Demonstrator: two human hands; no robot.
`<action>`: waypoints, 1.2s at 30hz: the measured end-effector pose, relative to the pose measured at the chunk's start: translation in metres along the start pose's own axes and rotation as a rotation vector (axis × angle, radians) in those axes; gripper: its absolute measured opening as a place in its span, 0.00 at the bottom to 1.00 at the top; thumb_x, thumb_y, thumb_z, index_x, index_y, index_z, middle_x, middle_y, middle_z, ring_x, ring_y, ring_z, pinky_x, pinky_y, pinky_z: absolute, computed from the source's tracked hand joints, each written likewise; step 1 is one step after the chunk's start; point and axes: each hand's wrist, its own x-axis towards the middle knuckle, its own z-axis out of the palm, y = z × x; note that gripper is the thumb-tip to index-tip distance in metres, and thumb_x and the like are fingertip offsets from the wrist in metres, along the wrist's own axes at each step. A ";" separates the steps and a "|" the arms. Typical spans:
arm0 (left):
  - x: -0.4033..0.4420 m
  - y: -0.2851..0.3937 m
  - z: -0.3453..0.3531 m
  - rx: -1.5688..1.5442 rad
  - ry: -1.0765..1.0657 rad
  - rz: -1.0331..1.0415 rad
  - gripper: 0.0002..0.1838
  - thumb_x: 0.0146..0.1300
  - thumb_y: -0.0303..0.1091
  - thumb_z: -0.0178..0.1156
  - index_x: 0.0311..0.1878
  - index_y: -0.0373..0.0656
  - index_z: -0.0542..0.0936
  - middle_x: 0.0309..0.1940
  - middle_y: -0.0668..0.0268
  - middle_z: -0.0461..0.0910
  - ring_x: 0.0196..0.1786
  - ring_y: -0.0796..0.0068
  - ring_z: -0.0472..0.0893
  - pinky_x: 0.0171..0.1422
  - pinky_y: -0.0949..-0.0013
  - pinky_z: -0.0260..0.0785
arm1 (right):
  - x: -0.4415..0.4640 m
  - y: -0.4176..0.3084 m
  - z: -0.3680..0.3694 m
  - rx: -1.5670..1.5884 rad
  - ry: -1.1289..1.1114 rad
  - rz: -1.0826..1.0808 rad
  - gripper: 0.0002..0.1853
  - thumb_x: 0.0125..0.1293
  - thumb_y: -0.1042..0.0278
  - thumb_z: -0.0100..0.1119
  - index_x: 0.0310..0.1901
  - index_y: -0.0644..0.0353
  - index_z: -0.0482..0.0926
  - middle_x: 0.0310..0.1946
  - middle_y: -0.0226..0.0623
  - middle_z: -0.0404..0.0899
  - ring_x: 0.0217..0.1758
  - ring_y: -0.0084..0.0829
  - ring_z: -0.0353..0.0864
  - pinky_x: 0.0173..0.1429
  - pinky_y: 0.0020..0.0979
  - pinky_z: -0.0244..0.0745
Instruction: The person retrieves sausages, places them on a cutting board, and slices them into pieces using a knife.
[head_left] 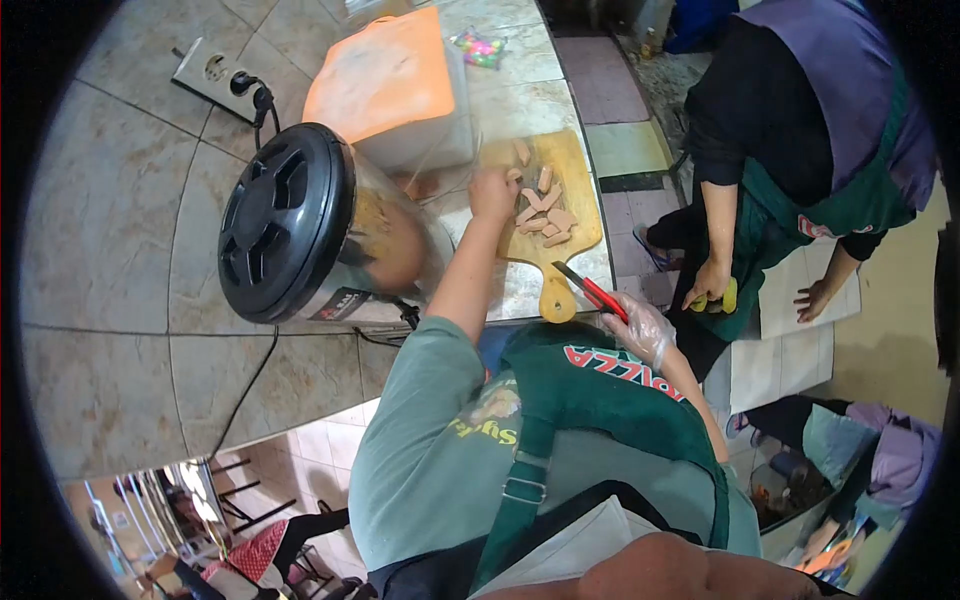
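A wooden cutting board (590, 215) with a rounded handle lies on the tiled counter, bearing several pieces of cut sausage (562, 218). My left hand (492, 194) is at the board's left edge, its fingers closed around a sausage piece (515, 175) that they partly hide. In a clear plastic glove, my right hand (646, 328) is wrapped round the red handle of a knife (606, 300). The knife's dark blade points up and left, over the board's handle and away from the sausage pieces.
Left of my left arm stands a large clear container with a black lid (285, 222). Behind it are a white tub with an orange cover (385, 75) and a colourful packet (480, 48). A co-worker (790, 120) stands at the right, holding something yellow-green (718, 298).
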 end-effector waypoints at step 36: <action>-0.088 0.016 -0.014 -0.710 0.027 -0.573 0.16 0.39 0.30 0.60 0.35 0.36 0.75 0.23 0.63 0.77 0.25 0.74 0.76 0.33 0.73 0.69 | 0.079 -0.041 0.072 -0.038 0.108 0.066 0.24 0.60 0.70 0.41 0.59 0.48 0.56 0.24 0.55 0.70 0.29 0.51 0.71 0.34 0.41 0.64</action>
